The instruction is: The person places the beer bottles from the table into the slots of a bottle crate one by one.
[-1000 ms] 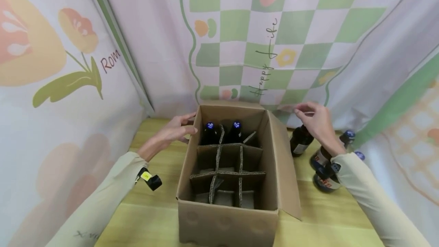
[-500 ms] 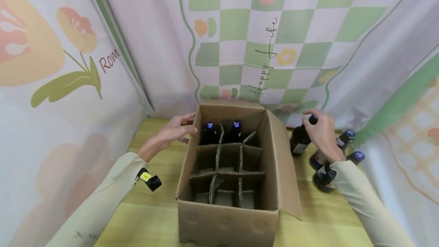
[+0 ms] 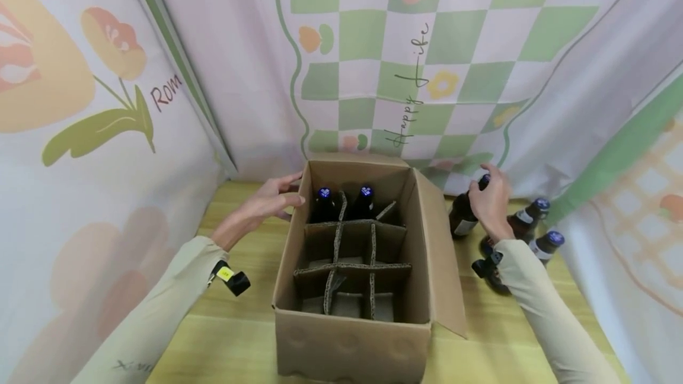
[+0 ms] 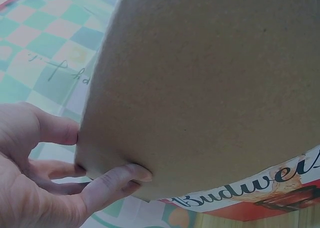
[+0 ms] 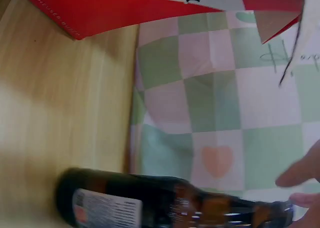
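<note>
An open brown cardboard box (image 3: 349, 345) with dividers stands on the table; two dark bottles with blue caps, one a beer bottle (image 3: 322, 209), sit in its back compartments. My left hand (image 3: 267, 201) holds the box's back left corner. In the left wrist view, its thumb lies on the side of the box (image 4: 210, 88) and its other fingers reach the edge. My right hand (image 3: 491, 203) is around the top of a beer bottle (image 3: 462, 218) right of the box. In the right wrist view, one fingertip stands apart from that bottle's neck, another meets its top.
Several more beer bottles, one with a blue cap (image 3: 546, 245), stand beside my right forearm. The box's long flap (image 3: 443, 265) hangs outward on its right. A patterned curtain (image 3: 363, 34) closes off the back of the wooden table (image 3: 235, 336).
My right hand has come down from above the beer bottle to its neck, and the wrist has swung left. The left hand keeps its place on the box. The view has shifted slightly.
</note>
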A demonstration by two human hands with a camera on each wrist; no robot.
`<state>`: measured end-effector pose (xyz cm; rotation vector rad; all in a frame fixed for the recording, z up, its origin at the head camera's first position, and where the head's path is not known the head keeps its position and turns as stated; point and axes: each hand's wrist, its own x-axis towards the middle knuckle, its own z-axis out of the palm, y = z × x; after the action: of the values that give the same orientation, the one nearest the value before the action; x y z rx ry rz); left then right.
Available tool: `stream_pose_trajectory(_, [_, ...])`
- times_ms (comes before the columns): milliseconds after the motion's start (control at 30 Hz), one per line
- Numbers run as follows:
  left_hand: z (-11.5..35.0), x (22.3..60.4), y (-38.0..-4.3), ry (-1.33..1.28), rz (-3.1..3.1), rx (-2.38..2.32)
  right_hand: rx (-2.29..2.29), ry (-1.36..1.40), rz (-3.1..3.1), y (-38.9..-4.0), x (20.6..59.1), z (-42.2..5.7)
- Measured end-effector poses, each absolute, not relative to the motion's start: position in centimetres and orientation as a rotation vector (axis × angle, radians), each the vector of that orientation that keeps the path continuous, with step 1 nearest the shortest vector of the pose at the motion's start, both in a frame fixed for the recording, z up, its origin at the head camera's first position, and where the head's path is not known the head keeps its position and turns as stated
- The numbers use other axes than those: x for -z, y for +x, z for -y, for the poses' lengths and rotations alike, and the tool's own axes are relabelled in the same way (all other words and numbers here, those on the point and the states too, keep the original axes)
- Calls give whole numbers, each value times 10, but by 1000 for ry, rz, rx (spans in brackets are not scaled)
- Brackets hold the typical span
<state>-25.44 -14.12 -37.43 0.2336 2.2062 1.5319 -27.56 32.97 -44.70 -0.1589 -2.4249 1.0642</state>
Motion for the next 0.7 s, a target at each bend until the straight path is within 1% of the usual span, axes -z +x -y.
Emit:
stream_pose_trajectory(300, [143, 373, -256, 220, -2220, -1537, -1200, -385, 2176, -289, 483, -330])
stream_pose_trajectory(433, [144, 373, -256, 206, -2222, -1542, -1280, -404, 2127, -291, 492, -327])
stream_pose_trajectory(700, [142, 375, -254, 221, -2203, -1549, -1246, -334, 2199, -290, 495, -340])
